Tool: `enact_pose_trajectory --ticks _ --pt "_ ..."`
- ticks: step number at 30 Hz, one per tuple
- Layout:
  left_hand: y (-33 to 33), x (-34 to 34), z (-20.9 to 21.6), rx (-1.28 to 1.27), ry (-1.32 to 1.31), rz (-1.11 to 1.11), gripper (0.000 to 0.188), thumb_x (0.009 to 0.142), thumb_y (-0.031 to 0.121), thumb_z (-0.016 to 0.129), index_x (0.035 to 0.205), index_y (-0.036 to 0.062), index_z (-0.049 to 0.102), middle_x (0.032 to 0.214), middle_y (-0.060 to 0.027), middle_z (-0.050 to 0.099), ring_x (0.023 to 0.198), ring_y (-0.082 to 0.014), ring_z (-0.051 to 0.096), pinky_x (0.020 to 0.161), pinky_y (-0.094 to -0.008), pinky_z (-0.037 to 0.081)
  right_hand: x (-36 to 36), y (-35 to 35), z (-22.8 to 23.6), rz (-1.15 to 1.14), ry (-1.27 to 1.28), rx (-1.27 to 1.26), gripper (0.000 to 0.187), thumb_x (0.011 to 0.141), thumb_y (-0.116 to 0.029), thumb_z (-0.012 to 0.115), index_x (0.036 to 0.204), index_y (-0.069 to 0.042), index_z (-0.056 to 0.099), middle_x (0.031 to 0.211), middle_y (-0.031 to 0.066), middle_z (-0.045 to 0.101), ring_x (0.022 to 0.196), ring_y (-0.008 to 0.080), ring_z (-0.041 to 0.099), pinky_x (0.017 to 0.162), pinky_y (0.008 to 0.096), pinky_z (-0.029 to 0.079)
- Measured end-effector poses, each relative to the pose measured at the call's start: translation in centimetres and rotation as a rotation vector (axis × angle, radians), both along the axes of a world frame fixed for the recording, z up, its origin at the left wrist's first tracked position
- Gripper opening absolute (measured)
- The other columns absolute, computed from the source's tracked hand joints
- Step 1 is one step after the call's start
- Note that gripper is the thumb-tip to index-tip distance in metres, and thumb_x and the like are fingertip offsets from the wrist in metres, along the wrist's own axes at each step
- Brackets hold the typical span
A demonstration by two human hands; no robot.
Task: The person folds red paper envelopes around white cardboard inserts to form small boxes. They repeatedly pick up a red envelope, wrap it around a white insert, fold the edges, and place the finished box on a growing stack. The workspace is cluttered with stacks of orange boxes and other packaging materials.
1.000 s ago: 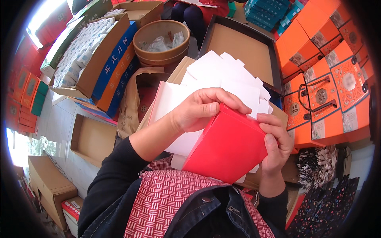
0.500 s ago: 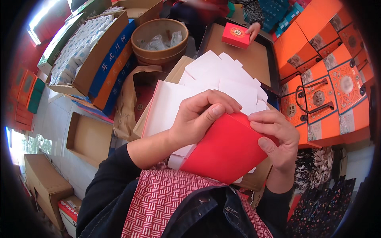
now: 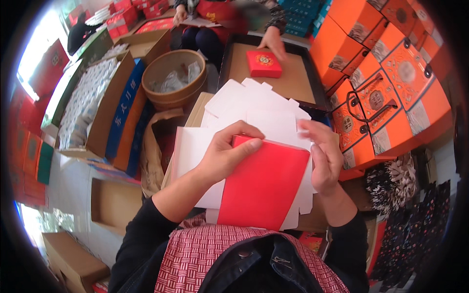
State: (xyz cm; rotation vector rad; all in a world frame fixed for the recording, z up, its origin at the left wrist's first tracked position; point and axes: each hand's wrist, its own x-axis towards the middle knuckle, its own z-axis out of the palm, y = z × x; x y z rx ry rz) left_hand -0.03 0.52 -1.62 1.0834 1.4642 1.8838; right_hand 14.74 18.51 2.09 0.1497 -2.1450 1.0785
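Note:
My left hand [image 3: 227, 156] pinches the upper left edge of a red cardboard piece [image 3: 261, 183], thumb on its red face and fingers behind. It looks like a partly folded box; its lower edge is near my checked apron. Just off its upper right corner, my right hand [image 3: 323, 158] has thumb and fingers apart with nothing visible between them; the fingertips are blurred. Beneath the red piece lies a stack of white flat box blanks [image 3: 234, 105], with folding tabs at the edges.
Ahead, a co-worker's hand [image 3: 274, 44] is over a small red gift box [image 3: 264, 64] in a black-rimmed tray [image 3: 300, 73]. Orange gift boxes [image 3: 383, 134] are stacked at right. A round tub [image 3: 176, 95] and a carton of white packets [image 3: 83, 105] stand at left.
My right hand has let go of the red piece's upper right edge. The piece has turned more upright in view. The co-worker has set the small red box into the tray and released it.

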Motion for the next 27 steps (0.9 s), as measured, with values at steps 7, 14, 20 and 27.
enact_pose_trajectory --ticks 7,14,20,27 --pt "2.2 -1.9 0.6 -0.083 -0.659 -0.034 0.012 0.094 0.016 0.059 0.094 0.0050 0.057 0.085 -0.0047 0.061 0.075 -0.0083 0.061 0.064 -0.0210 0.052 -1.4 3.0 -1.6 0.039 0.038 0.843 0.048 0.074 -0.005 0.067 0.121 -0.013 0.057 0.130 0.0040 0.057 0.129 0.0266 0.046 0.108 0.0473 0.031" --pt "3.8 -3.5 1.9 -0.205 -0.720 -0.063 0.058 0.094 0.056 0.042 0.112 0.0022 0.052 0.102 -0.0129 0.061 0.086 -0.0217 0.064 0.078 -0.0387 0.055 -2.6 4.6 -3.1 0.208 -0.117 -0.227 0.037 0.079 -0.016 0.073 0.112 -0.005 0.060 0.112 0.0070 0.065 0.103 0.0207 0.062 0.093 0.0371 0.046" --pt "7.6 -5.1 4.3 -0.356 -0.156 -0.113 0.043 0.095 0.029 0.055 0.124 -0.0023 0.047 0.108 -0.0152 0.063 0.091 -0.0254 0.067 0.075 -0.0353 0.059 -5.3 8.4 -2.5 0.273 -0.226 -1.046 0.037 0.086 -0.014 0.068 0.118 0.000 0.056 0.108 0.0076 0.064 0.095 0.0171 0.063 0.083 0.0325 0.053" --pt "16.1 -10.4 1.4 -0.254 -0.469 -0.243 0.032 0.093 0.019 0.060 0.115 -0.0030 0.052 0.107 -0.0169 0.061 0.092 -0.0281 0.065 0.075 -0.0395 0.058 -10.1 15.3 -2.6 0.080 -0.217 -1.116 0.039 0.081 -0.006 0.070 0.115 0.002 0.054 0.105 0.0125 0.064 0.093 0.0212 0.065 0.079 0.0394 0.055"
